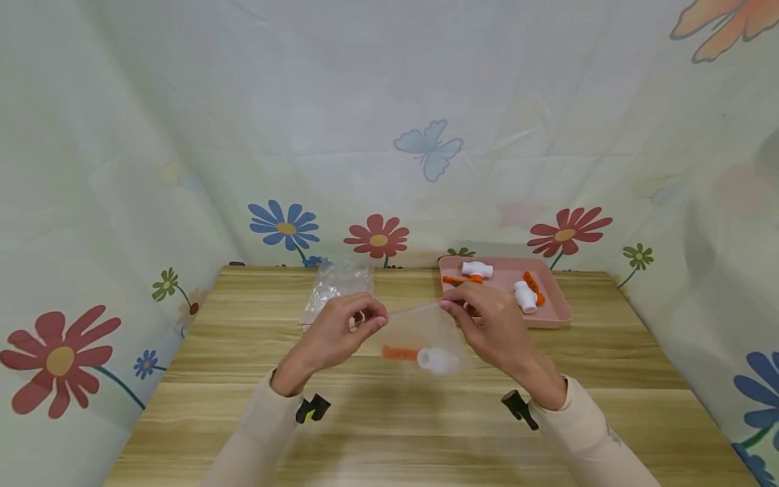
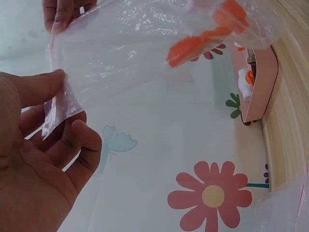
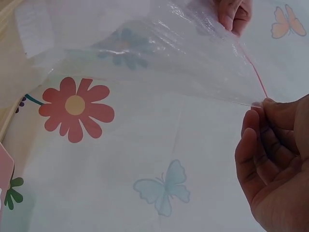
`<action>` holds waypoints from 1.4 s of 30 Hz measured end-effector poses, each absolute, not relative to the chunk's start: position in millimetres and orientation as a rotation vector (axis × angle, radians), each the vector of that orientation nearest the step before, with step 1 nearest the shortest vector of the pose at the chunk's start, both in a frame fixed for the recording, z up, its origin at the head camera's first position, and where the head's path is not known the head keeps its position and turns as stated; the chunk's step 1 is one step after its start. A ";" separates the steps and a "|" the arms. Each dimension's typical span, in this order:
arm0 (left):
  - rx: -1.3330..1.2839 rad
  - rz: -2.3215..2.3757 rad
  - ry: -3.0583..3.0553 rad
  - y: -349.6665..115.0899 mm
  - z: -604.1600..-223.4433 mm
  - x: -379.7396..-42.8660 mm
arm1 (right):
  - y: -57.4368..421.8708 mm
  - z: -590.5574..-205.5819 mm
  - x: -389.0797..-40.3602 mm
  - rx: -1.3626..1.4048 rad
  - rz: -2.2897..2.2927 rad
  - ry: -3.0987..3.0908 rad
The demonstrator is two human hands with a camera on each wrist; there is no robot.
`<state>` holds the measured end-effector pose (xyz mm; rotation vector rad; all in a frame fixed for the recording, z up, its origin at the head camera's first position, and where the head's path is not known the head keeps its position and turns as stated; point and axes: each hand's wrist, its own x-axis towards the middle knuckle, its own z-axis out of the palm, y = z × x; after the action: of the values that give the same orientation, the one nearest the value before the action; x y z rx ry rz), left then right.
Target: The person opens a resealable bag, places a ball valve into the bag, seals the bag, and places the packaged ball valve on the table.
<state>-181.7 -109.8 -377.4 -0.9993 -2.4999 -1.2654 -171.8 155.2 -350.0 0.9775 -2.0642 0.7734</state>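
A clear zip bag (image 1: 410, 328) hangs between the two hands, its top edge stretched taut. Inside it lies a white valve (image 1: 439, 361) with an orange handle (image 1: 400, 352). My left hand (image 1: 341, 329) pinches one top corner of the bag; the left wrist view shows the thumb on the film and fingers behind it. At the opposite corner my right hand (image 1: 496, 328) pinches the edge between thumb and forefinger. A red line (image 3: 254, 67) runs along the bag's mouth in the right wrist view, ending at the right fingertips.
Behind the right hand stands a pink tray (image 1: 562, 314) with white valves (image 1: 525, 297) with orange handles in it. A pile of clear bags (image 1: 337, 281) lies at the back left of the wooden table (image 1: 213, 352). A flowered cloth hangs behind.
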 end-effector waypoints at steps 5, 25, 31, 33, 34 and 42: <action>-1.025 -1.253 -2.439 -109.8 -379.6 -183.1 | 154.8 -350.1 -172.4 0.982 0.770 -2.065; -1.010 -1.226 -2.464 -115.5 -381.6 -185.5 | 159.1 -347.9 -174.2 0.968 0.788 -2.048; -0.959 -1.233 -2.530 -118.7 -382.6 -185.2 | 161.4 -349.3 -175.7 0.945 0.773 -2.071; -0.950 -1.227 -2.539 -119.9 -382.6 -184.5 | 162.4 -349.4 -176.2 0.934 0.770 -2.071; -0.945 -1.222 -2.540 -120.4 -382.6 -184.2 | 162.7 -349.3 -176.4 0.928 0.767 -2.071; -0.932 -1.222 -2.529 -121.1 -383.0 -182.5 | 163.0 -348.5 -175.6 0.910 0.761 -2.084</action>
<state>-182.5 -121.1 -383.0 -0.9318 -2.5294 -1.2220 -175.6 163.0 -348.5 0.9096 -2.0836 0.7612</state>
